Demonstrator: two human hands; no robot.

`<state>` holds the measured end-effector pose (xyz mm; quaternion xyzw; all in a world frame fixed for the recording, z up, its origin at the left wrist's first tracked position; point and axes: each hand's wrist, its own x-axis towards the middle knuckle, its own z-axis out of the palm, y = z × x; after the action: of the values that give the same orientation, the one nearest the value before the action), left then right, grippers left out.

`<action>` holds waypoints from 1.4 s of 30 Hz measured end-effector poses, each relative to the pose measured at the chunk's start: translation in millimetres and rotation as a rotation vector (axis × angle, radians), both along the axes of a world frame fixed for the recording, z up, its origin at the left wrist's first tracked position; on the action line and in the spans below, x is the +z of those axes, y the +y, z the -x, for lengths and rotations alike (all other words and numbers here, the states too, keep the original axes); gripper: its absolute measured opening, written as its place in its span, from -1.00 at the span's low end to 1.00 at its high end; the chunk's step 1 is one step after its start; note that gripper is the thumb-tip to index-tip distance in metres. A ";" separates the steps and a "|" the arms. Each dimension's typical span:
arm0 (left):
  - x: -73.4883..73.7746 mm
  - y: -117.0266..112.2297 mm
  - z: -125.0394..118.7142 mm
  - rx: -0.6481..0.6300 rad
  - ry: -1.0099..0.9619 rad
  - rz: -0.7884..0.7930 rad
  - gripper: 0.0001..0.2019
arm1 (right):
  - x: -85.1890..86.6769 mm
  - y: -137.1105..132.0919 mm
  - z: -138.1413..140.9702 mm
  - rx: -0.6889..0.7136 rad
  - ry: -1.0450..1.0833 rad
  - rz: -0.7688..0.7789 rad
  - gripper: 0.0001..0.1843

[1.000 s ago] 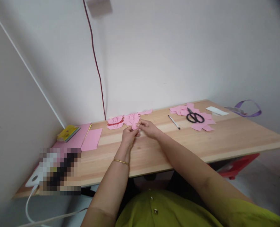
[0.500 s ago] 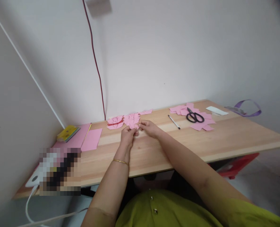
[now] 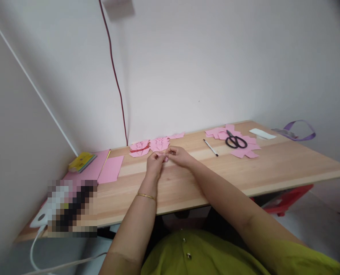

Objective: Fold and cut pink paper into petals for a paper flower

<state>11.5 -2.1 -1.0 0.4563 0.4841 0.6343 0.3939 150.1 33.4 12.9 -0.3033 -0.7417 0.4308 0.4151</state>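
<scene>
Over the middle of the wooden table, my left hand [image 3: 155,163] and my right hand [image 3: 179,156] meet with their fingertips pinched together. Between them is a small piece of pink paper [image 3: 166,158], mostly covered by the fingers. Just beyond my hands lies a pink paper cutout [image 3: 159,143] with a jagged edge. To its left is another pink cutout [image 3: 139,148] with a red strip across it. A flat pink piece [image 3: 176,135] rests by the wall.
Black-handled scissors [image 3: 236,141] lie on pink paper scraps [image 3: 249,154] at the right, near a white pen [image 3: 210,148] and a white strip [image 3: 262,133]. Pink sheets [image 3: 111,169], a pencil [image 3: 104,164] and a yellow packet [image 3: 82,161] are at the left, behind a white power strip [image 3: 40,217].
My right hand's fingertips have come in closer to my left hand's, and less of the held pink paper shows. The things on the table stay in place.
</scene>
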 end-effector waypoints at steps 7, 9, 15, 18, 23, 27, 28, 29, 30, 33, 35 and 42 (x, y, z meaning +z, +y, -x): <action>-4.0 0.5 1.2 0.016 0.164 0.008 -0.87 | 0.0 -1.7 -0.8 -0.047 -0.093 -0.020 -0.93; -4.7 0.0 1.2 0.015 0.212 -0.005 -0.87 | 1.0 -2.1 -1.1 -0.055 -0.113 -0.029 -0.92; -7.4 0.7 1.4 0.007 0.223 -0.027 -0.84 | 4.7 -3.7 -1.1 -0.064 -0.109 -0.025 -0.88; -7.7 1.2 1.4 -0.011 0.153 -0.011 -0.85 | 4.6 -2.7 -1.0 -0.046 -0.070 0.001 -0.88; -4.1 0.8 0.6 -0.015 0.000 0.016 -0.82 | 4.2 0.7 -1.6 -0.011 0.013 0.053 -0.87; -1.5 1.6 1.6 0.000 -0.140 0.028 -0.81 | 6.4 3.7 -4.3 -0.049 0.027 0.063 -0.84; -0.8 1.7 2.0 0.003 -0.187 0.039 -0.80 | 6.8 4.5 -5.2 -0.059 0.045 0.065 -0.84; -0.1 1.7 2.3 0.000 -0.234 0.055 -0.79 | 6.9 5.3 -6.1 -0.065 0.075 0.063 -0.83; 0.9 1.4 2.6 -0.009 -0.276 0.074 -0.78 | 6.6 6.0 -6.8 -0.065 0.113 0.059 -0.81; 4.4 -0.3 2.9 -0.042 -0.368 0.138 -0.74 | 3.4 6.4 -7.6 0.014 0.184 0.052 -0.70; 6.5 -1.6 3.2 -0.050 -0.396 0.167 -0.73 | 1.0 4.9 -7.0 0.114 0.156 0.070 -0.65; 7.8 -3.2 2.7 -0.045 -0.363 0.206 -0.72 | -3.3 -1.0 -1.5 0.168 0.076 0.057 -0.67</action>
<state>8.8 -5.3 6.9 0.3025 0.4571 0.6444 0.5332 151.6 32.4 9.6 -0.2353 -0.7355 0.4963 0.3967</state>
